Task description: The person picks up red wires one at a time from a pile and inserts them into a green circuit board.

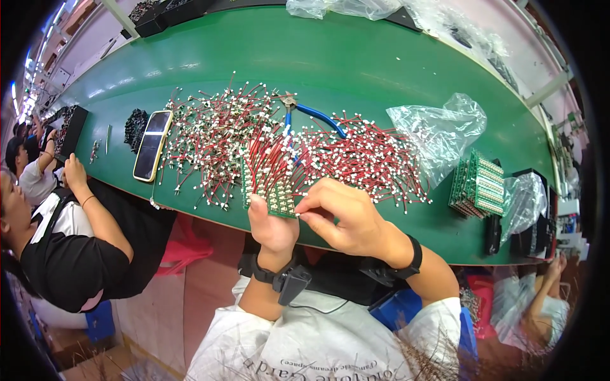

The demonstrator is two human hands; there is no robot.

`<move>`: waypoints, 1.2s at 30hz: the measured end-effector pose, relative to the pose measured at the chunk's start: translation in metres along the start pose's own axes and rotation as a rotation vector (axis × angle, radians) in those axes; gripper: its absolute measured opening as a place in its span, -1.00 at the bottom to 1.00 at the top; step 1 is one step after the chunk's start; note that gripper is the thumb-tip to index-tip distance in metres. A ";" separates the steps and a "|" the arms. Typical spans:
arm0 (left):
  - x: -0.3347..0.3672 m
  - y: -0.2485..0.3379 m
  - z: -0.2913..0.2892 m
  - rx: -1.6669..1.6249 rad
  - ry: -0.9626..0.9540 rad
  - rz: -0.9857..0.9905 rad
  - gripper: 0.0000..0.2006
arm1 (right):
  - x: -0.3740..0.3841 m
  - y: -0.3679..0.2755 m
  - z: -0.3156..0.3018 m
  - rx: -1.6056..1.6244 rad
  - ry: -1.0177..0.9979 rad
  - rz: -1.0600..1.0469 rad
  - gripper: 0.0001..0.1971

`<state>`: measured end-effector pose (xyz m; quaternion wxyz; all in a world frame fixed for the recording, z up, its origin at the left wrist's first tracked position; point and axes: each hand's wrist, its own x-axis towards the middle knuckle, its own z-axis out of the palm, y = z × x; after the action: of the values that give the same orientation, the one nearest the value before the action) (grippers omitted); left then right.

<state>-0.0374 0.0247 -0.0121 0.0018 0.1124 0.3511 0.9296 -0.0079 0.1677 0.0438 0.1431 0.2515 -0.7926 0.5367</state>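
Note:
My left hand (pixel 274 230) is closed around the near end of a green circuit board panel (pixel 277 198), its thumb along the left side. Red wires with white connectors (pixel 270 159) rise from the far part of the panel. At the panel's near right corner, my right hand (pixel 343 213) pinches with thumb and forefinger; a tiny pale piece shows at the fingertips, too small to name. Loose red wire leads (pixel 219 140) with white connectors lie heaped beyond the hands, and another heap (pixel 375 159) spreads to the right. Blue-handled pliers (pixel 321 119) lie across the heaps.
A phone (pixel 152 145) and a black bundle (pixel 135 129) lie left on the green table (pixel 254 47). Right are a clear plastic bag (pixel 445 130) and stacked circuit boards (pixel 480 184). A black box (pixel 73 132) stands far left, near a seated co-worker (pixel 76 247).

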 end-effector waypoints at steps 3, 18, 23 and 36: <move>-0.003 -0.001 0.004 0.022 -0.002 -0.016 -0.28 | -0.002 -0.002 0.006 -0.132 0.061 -0.130 -0.83; -0.007 -0.009 0.006 0.214 -0.093 0.096 -0.21 | -0.009 0.005 0.007 -0.260 0.039 -0.093 -0.85; -0.010 -0.004 -0.001 0.272 -0.150 0.037 -0.19 | -0.007 -0.001 0.004 -0.372 -0.016 -0.096 -0.85; -0.011 0.001 0.003 0.305 -0.203 -0.076 -0.09 | -0.015 -0.009 0.006 -0.691 -0.101 -0.058 -0.81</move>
<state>-0.0257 0.0251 -0.0114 0.0552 0.1913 0.4900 0.8487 0.0101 0.1631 0.0404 0.1956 0.2368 -0.9260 0.2194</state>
